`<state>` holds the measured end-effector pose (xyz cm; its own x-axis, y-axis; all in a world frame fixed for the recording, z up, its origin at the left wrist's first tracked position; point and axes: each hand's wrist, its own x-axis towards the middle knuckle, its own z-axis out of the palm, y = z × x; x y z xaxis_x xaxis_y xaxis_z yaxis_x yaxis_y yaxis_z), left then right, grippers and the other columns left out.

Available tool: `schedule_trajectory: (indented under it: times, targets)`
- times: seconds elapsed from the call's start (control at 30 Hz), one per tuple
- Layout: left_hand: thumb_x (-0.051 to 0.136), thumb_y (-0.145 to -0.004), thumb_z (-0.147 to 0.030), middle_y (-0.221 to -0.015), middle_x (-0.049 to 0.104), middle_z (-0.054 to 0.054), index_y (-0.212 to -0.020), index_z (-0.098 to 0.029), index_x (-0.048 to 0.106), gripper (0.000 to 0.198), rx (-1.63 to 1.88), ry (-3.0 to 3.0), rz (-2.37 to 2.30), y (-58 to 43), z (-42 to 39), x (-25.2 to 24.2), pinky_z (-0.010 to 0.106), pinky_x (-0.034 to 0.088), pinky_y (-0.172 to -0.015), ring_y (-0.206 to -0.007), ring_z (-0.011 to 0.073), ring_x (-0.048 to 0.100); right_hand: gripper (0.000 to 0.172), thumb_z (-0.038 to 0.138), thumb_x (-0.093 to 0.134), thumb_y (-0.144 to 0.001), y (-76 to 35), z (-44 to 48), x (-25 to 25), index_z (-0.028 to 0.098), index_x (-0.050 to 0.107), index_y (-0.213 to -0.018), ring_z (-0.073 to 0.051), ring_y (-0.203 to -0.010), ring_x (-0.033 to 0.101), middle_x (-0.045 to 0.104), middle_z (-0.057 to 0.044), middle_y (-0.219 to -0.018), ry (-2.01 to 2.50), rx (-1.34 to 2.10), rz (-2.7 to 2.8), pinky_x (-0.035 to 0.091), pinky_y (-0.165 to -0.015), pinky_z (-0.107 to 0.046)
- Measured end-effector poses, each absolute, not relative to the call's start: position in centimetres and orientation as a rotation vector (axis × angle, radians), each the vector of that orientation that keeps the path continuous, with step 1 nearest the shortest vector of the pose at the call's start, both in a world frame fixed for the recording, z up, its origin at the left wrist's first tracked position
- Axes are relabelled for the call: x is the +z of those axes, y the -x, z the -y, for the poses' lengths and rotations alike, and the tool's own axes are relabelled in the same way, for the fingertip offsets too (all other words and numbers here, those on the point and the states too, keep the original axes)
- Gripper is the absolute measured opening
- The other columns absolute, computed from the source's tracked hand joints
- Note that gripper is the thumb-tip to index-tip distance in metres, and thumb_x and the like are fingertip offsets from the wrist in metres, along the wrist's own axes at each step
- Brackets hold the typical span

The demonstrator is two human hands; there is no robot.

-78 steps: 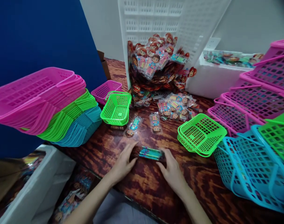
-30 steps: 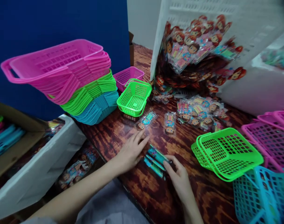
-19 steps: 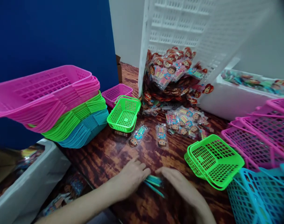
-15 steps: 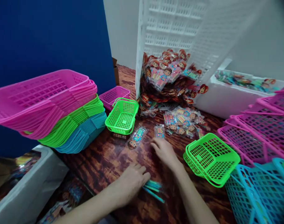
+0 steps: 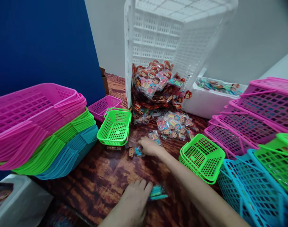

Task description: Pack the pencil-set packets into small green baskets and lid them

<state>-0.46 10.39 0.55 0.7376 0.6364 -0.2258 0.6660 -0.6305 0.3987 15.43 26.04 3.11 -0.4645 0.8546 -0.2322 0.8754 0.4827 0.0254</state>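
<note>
My left hand (image 5: 138, 195) rests low on the dark wooden table, fingers closed over a small stack of clear packets with teal sticks (image 5: 158, 193) that stick out on its right. Farther forward, my right hand (image 5: 148, 146) is closed on the edge of a clear packet with a cartoon doll head (image 5: 131, 152) and a blue part. Just beyond that hand lies another cartoon packet (image 5: 155, 137). A loose pile of similar packets (image 5: 174, 124) sits behind it. The fingertips of both hands are partly hidden.
A green basket (image 5: 115, 127) stands left of my right hand, another green basket (image 5: 202, 157) to the right. Nested pink, green and blue baskets (image 5: 63, 126) tower at left; filled baskets (image 5: 252, 119) crowd the right. A tipped white crate (image 5: 155, 30) spills packets behind.
My right hand has moved left from the packet near the pile to the doll-head packet, which now lies turned under its fingers. My left hand stays on the stack. The view has shifted right.
</note>
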Motion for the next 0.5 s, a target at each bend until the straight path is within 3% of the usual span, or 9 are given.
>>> schedule_trajectory:
  times: [0.13, 0.33, 0.5]
  targets:
    - [0.052, -0.079, -0.010, -0.122, 0.059, 0.012, -0.130, -0.021, 0.051, 0.052, -0.120, -2.445, -0.969, 0.3, -10.3, 1.6, 0.040, 0.045, -0.100, -0.112, 0.0280, 0.054, 0.028, 0.004, 0.054, -0.083, -19.1, -27.8, 4.4, 0.013, 0.073, -0.102, -0.028, -0.101, 0.064, 0.071, -0.019, -0.108, -1.429, -0.004, -2.475, 0.050, -0.079, -0.035]
    - [0.047, -0.087, -0.013, -0.124, 0.059, 0.009, -0.124, -0.021, 0.055, 0.039, -0.203, -2.363, -0.931, 0.4, -10.6, 1.8, 0.036, 0.044, -0.099, -0.110, 0.0240, 0.055, 0.016, 0.005, 0.062, -0.082, -22.9, -29.6, 5.0, 0.014, 0.074, -0.087, -0.026, -0.094, 0.065, 0.073, -0.014, -0.094, -1.103, 0.109, -2.524, 0.048, -0.076, -0.032]
    - [0.051, -0.089, -0.018, -0.120, 0.062, 0.007, -0.120, -0.024, 0.058, 0.033, -0.171, -2.356, -0.982, 0.4, -11.1, -1.4, 0.037, 0.044, -0.099, -0.110, 0.0247, 0.057, 0.018, 0.008, 0.056, -0.090, -24.3, -29.2, 3.6, 0.017, 0.071, -0.094, -0.026, -0.125, 0.051, 0.066, -0.011, -0.125, -0.793, 0.185, -2.672, 0.041, -0.094, -0.036]
